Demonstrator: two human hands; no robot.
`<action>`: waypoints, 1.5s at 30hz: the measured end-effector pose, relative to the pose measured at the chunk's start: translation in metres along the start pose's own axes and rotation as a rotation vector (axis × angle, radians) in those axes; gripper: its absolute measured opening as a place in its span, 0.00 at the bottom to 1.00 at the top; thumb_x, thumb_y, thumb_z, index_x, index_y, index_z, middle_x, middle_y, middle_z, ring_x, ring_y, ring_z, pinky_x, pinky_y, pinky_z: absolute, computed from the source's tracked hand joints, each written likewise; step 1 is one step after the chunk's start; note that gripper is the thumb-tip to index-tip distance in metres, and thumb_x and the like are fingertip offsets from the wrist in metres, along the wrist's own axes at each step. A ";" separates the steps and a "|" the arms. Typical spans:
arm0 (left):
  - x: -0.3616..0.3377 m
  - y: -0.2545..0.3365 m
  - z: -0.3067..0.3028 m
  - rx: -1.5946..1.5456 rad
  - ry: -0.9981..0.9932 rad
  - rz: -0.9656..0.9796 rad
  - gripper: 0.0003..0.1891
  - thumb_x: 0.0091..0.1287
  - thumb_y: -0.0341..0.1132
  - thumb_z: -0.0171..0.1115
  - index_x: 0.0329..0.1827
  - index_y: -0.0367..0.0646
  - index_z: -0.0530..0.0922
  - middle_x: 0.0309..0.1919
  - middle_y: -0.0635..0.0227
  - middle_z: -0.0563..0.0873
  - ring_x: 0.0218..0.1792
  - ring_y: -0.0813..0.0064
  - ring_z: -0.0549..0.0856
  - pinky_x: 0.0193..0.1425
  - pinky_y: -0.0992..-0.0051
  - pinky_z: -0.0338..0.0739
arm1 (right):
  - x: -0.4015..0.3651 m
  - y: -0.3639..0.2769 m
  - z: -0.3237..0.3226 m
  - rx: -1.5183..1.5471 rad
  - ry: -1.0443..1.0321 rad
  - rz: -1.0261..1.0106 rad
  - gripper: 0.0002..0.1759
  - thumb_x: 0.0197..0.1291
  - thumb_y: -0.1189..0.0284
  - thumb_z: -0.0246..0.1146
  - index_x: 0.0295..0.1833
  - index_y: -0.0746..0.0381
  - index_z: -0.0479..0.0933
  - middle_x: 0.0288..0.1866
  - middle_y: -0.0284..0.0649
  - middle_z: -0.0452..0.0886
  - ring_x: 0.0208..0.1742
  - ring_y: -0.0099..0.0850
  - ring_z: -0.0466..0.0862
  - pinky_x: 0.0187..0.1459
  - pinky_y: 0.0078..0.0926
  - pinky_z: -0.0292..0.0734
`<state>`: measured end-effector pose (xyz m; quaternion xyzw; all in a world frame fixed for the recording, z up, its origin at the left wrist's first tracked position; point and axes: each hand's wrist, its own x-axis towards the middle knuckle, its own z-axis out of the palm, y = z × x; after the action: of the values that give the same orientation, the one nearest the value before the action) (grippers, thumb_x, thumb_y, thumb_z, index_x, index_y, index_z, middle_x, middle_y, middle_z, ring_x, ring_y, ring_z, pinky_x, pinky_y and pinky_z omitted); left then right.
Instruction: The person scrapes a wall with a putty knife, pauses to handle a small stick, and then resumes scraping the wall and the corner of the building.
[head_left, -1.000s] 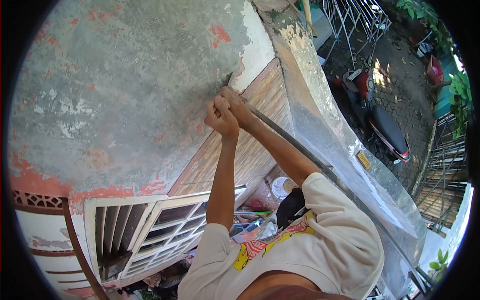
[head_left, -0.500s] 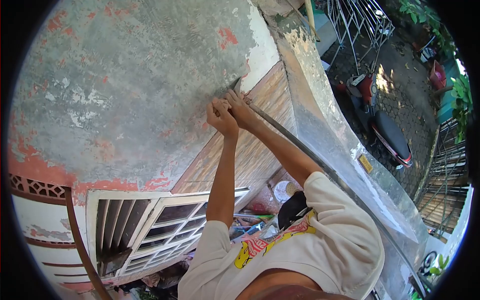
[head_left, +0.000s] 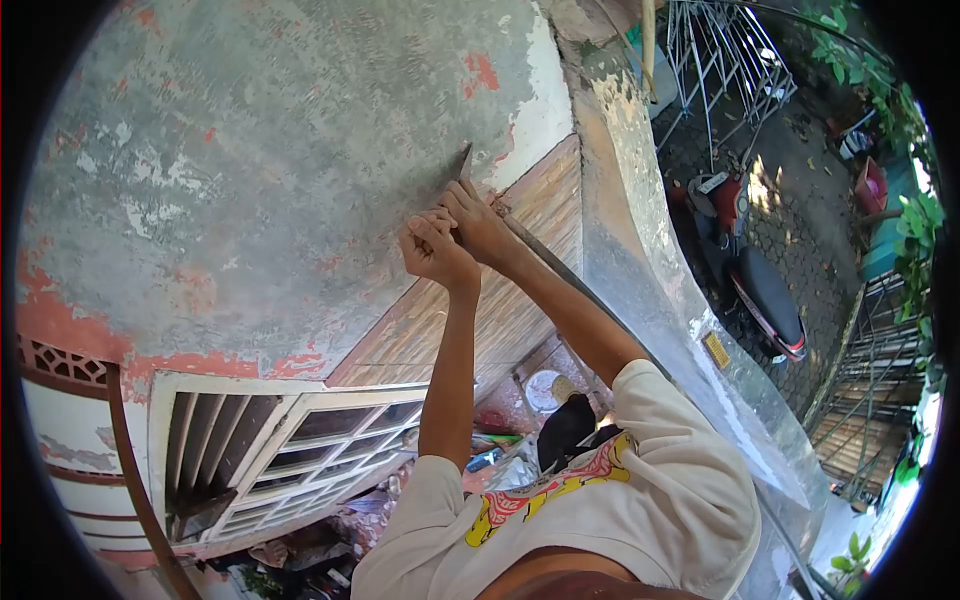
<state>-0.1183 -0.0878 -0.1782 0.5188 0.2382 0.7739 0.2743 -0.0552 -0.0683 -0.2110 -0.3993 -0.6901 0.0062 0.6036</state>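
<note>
A scraper with a dark, pointed-looking blade (head_left: 464,163) lies against the grey wall (head_left: 290,170), close to the white unpainted edge strip. My right hand (head_left: 478,222) is wrapped round the tool just below the blade. My left hand (head_left: 438,252) is closed beside and slightly below it, apparently gripping the handle's lower end. The handle itself is hidden by the fingers. Patches of old red paint (head_left: 481,74) and pale plaster show on the wall. Beneath the hands runs a wood-patterned tile band (head_left: 470,320).
A long pole (head_left: 548,255) slopes behind my right arm. To the lower left is a white-framed window (head_left: 330,450) with louvres. On the paving far below at right are a motorbike (head_left: 765,290), a metal rack (head_left: 715,70) and a red bin (head_left: 870,185).
Both hands and the scraper have shifted a little left and up along the wall, with the grip kept. The whole view has tilted slightly.
</note>
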 end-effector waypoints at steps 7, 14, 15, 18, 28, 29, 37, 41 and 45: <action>-0.013 -0.026 -0.013 -0.006 0.020 -0.122 0.19 0.80 0.37 0.46 0.28 0.38 0.66 0.20 0.69 0.74 0.25 0.79 0.73 0.31 0.76 0.71 | -0.019 0.023 0.002 -0.123 -0.081 -0.007 0.14 0.52 0.82 0.59 0.45 0.66 0.68 0.45 0.49 0.69 0.50 0.54 0.70 0.50 0.46 0.71; -0.019 -0.009 0.012 -0.065 0.068 -0.101 0.19 0.79 0.39 0.49 0.28 0.39 0.67 0.18 0.71 0.70 0.24 0.80 0.72 0.30 0.77 0.70 | -0.010 0.014 -0.017 -0.071 -0.050 -0.015 0.17 0.50 0.82 0.62 0.47 0.67 0.68 0.46 0.50 0.68 0.51 0.56 0.69 0.51 0.50 0.70; -0.015 -0.011 0.013 -0.079 0.050 -0.099 0.19 0.79 0.40 0.49 0.27 0.39 0.67 0.18 0.71 0.70 0.23 0.80 0.72 0.30 0.77 0.70 | -0.006 0.020 -0.017 -0.071 -0.046 -0.029 0.16 0.50 0.82 0.61 0.46 0.67 0.69 0.46 0.50 0.68 0.51 0.56 0.69 0.51 0.50 0.70; -0.004 -0.013 0.009 -0.085 0.048 -0.144 0.20 0.79 0.40 0.49 0.26 0.39 0.66 0.17 0.70 0.70 0.22 0.80 0.72 0.29 0.77 0.71 | -0.007 0.021 -0.015 -0.059 -0.129 0.043 0.17 0.52 0.82 0.61 0.49 0.67 0.69 0.49 0.52 0.69 0.54 0.57 0.69 0.53 0.50 0.70; 0.032 0.010 0.003 -0.090 0.088 -0.079 0.21 0.77 0.42 0.54 0.25 0.40 0.66 0.11 0.71 0.67 0.11 0.81 0.68 0.15 0.75 0.63 | -0.129 -0.100 -0.031 0.107 0.099 0.647 0.29 0.66 0.78 0.60 0.71 0.67 0.60 0.69 0.57 0.65 0.63 0.53 0.72 0.60 0.42 0.71; 0.036 0.009 0.004 -0.063 0.083 -0.058 0.21 0.77 0.42 0.55 0.25 0.40 0.66 0.11 0.72 0.67 0.11 0.81 0.68 0.14 0.75 0.62 | -0.149 -0.099 -0.036 0.022 0.043 0.610 0.29 0.65 0.78 0.60 0.70 0.66 0.62 0.67 0.56 0.67 0.60 0.52 0.73 0.58 0.43 0.71; 0.054 -0.034 0.027 0.031 0.031 0.076 0.23 0.73 0.32 0.59 0.19 0.42 0.62 0.10 0.75 0.65 0.12 0.87 0.59 0.13 0.76 0.53 | -0.187 -0.117 -0.122 -0.643 -0.039 0.582 0.21 0.56 0.81 0.64 0.57 0.65 0.73 0.54 0.51 0.74 0.53 0.50 0.73 0.55 0.45 0.69; 0.051 -0.047 0.044 0.143 0.059 0.213 0.23 0.70 0.27 0.61 0.17 0.43 0.61 0.10 0.77 0.64 0.13 0.87 0.56 0.15 0.76 0.49 | -0.174 -0.114 -0.140 -0.867 -0.146 0.736 0.21 0.57 0.73 0.67 0.56 0.65 0.75 0.52 0.50 0.76 0.53 0.46 0.73 0.58 0.45 0.66; 0.042 -0.049 0.048 0.268 -0.049 0.411 0.22 0.68 0.25 0.62 0.17 0.44 0.61 0.09 0.75 0.62 0.13 0.86 0.54 0.17 0.76 0.46 | -0.176 -0.089 -0.146 -0.689 -0.570 1.122 0.25 0.66 0.53 0.60 0.45 0.69 0.75 0.34 0.56 0.83 0.40 0.53 0.84 0.42 0.49 0.77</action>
<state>-0.0778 -0.0193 -0.1656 0.6067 0.2215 0.7621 0.0455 0.0102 -0.2960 -0.2733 -0.8447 -0.4742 0.2013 0.1453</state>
